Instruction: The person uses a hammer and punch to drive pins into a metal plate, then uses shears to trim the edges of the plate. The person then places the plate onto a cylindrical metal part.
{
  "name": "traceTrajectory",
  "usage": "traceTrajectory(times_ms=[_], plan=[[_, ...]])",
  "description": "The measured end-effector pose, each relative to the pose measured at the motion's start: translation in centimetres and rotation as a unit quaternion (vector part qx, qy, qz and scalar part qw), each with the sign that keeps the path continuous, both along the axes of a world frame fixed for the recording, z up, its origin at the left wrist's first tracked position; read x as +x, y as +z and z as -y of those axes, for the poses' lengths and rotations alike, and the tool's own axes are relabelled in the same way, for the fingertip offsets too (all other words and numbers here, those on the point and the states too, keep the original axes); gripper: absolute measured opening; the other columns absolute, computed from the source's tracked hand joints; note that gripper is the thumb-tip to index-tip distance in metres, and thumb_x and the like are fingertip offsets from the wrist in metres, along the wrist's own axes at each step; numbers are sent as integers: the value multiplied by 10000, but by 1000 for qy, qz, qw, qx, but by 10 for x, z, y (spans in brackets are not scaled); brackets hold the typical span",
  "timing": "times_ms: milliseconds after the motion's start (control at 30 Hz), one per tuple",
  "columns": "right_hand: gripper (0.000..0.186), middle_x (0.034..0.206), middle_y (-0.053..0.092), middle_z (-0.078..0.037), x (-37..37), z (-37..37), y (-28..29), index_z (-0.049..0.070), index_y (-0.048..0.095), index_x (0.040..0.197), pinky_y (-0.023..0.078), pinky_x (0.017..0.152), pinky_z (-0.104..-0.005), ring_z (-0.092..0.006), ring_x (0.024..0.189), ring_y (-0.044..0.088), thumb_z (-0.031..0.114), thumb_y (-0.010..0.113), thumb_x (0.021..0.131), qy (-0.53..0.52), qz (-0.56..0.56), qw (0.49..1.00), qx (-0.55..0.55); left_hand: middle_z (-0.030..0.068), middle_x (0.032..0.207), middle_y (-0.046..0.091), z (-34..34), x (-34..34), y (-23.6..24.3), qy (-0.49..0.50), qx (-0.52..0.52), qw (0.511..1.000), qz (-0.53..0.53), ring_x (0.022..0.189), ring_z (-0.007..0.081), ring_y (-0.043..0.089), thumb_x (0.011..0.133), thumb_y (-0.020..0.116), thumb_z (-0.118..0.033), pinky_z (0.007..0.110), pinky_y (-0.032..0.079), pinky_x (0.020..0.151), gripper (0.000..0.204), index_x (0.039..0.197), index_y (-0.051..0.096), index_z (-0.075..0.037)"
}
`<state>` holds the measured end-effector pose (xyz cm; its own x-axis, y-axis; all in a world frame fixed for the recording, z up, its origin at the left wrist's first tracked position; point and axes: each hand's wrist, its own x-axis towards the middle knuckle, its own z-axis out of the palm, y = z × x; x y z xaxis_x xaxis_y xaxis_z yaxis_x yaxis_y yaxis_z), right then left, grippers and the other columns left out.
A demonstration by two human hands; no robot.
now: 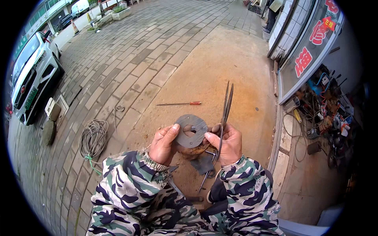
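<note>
Left hand point(162, 144) and right hand point(230, 144) pinch opposite edges of the grey ring point(184, 140), above a rusty-brown object point(192, 152); the right also holds a long dark tool point(225, 114). Sharing 1 grip could cause slippage.

A flat grey ring point(187, 141), held aloft, broad hole through its middle, small holes near its rim! Just right of it, the long dark two-pronged tool point(225, 114) stands nearly upright, tips slightly apart.
</note>
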<state>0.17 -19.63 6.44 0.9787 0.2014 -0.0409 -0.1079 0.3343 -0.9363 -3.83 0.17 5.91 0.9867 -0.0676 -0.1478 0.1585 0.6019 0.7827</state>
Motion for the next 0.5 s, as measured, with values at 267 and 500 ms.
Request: traceTrajectory(times_ms=[267, 500], plan=[[205, 843, 678, -93, 0, 0, 0, -2, 571, 955, 565, 698, -275, -166, 734, 684, -13, 737, 835, -25, -8, 1000, 15, 172, 1128, 694, 4, -1, 3, 0, 22, 1000, -18, 1014, 278, 693, 1017, 463, -430, 410, 578, 853, 557, 1255, 595, 56], [212, 834, 670, -84, 0, 1, 3, -3, 572, 946, 541, 674, -262, -155, 708, 666, 12, 748, 828, -15, -22, 1000, 11, 136, 1104, 704, 1, 1, 0, -10, 17, 1000, -6, 1001, 245, 691, 1013, 515, -391, 410, 571, 869, 498, 1245, 601, 41]])
